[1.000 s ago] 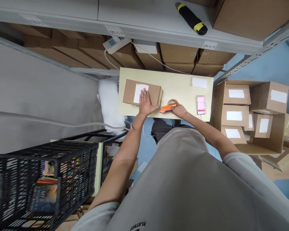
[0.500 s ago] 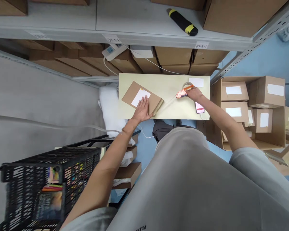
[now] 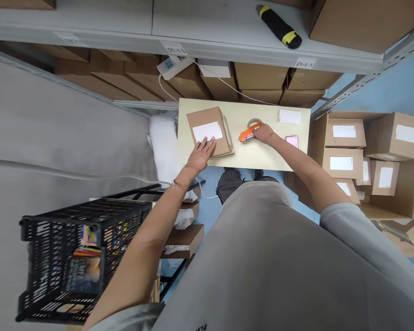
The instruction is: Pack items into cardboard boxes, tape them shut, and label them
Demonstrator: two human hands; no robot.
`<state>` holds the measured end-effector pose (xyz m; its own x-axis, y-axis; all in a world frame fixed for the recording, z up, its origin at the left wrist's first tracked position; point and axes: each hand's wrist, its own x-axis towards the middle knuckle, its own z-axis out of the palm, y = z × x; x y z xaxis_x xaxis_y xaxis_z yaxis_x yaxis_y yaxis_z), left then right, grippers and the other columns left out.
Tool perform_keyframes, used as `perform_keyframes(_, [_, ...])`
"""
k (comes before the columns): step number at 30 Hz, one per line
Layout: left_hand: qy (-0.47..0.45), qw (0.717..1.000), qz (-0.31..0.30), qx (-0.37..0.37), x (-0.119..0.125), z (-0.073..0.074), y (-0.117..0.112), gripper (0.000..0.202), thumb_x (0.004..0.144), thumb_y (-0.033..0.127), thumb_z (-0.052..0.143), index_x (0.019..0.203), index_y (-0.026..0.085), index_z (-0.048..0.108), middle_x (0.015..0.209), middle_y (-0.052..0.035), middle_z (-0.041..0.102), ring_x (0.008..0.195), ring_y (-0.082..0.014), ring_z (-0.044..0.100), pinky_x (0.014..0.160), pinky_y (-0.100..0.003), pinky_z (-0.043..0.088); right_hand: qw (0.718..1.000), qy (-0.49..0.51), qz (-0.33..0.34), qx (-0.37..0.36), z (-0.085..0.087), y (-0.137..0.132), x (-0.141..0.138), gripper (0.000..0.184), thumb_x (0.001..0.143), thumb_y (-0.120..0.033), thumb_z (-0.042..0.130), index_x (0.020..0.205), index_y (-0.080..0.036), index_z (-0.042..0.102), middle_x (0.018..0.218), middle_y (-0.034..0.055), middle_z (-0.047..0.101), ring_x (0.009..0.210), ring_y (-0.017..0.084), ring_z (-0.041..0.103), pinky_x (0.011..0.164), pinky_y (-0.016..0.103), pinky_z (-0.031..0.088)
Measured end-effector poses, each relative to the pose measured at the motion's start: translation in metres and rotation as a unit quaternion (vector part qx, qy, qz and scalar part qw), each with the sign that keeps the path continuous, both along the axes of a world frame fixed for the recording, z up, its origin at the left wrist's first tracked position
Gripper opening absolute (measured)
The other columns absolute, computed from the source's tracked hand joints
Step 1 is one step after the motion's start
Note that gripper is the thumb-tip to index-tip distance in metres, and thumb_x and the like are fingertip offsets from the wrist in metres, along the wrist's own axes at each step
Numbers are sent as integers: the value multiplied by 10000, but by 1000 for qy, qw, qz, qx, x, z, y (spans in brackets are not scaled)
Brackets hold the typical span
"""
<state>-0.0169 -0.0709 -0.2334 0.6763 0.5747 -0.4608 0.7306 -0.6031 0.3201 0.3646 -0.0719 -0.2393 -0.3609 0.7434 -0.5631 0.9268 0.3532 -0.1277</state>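
Resting flat on the near side of a cardboard box (image 3: 203,117), the left hand (image 3: 199,156) has its fingers extended, probably to steady it. The box sits slightly turned on the left half of a pale table (image 3: 269,158), its white label (image 3: 207,131) face up, presumably for reading. Well apart from it, the right hand (image 3: 263,133) is wrapped around an orange tape dispenser (image 3: 245,134), likely for firm control. A phone (image 3: 292,141) lies farther right, seemingly within easy reach.
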Motion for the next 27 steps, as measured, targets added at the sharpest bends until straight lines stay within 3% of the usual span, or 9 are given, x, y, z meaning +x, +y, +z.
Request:
perform_keyframes(7, [-53, 999, 11, 2, -11, 2, 16, 1151, 705, 51, 611, 1825, 133, 359, 1939, -128, 226, 1832, -356, 49, 1481, -642, 149, 998, -39, -31, -37, 28, -5, -34, 464, 1095, -336, 652, 1459, -51, 703, 1417, 257, 803, 1340, 398, 754, 1209, 488, 528])
perform_keyframes(11, [-81, 996, 17, -15, -11, 1, 14, 1088, 771, 45, 588, 1830, 145, 360, 1936, -125, 233, 1828, -360, 62, 1482, -647, 140, 991, -61, -90, -83, 42, -5, -65, 361, 1021, -294, 724, 1340, -141, 790, 1358, 206, 835, 1242, 366, 797, 1061, 426, 601])
perform_keyframes(15, [-107, 993, 26, -32, -11, 0, 14, 989, 862, 44, 551, 1827, 176, 384, 1932, -114, 254, 1827, -354, 68, 1479, -653, 152, 968, -96, -194, -127, 45, -8, -107, 348, 987, -299, 740, 1312, -196, 812, 1320, 206, 844, 1180, 362, 822, 989, 447, 624])
perform_keyframes(20, [-134, 990, 13, -42, -12, 0, 17, 906, 929, 50, 508, 1819, 180, 403, 1926, -114, 267, 1827, -351, 66, 1472, -678, 158, 952, -131, -241, -134, 45, -9, -147, 382, 965, -269, 745, 1333, -196, 815, 1261, 231, 851, 1164, 366, 833, 993, 493, 610])
perform_keyframes(24, [-145, 988, 7, -45, -13, 0, 16, 868, 962, 37, 453, 1817, 180, 402, 1922, -120, 269, 1825, -333, 50, 1472, -691, 153, 948, -142, -262, -114, 51, -10, -159, 387, 960, -270, 749, 1333, -194, 819, 1250, 250, 853, 1232, 411, 807, 1058, 567, 551])
perform_keyframes(27, [-155, 987, 2, -44, -15, -1, 15, 850, 995, 34, 411, 1827, 207, 382, 1922, -113, 270, 1824, -309, 24, 1472, -696, 152, 945, -147, -278, -91, 65, -19, -155, 359, 1005, -226, 685, 1330, -147, 814, 1304, 287, 834, 1275, 420, 785, 1079, 554, 518])
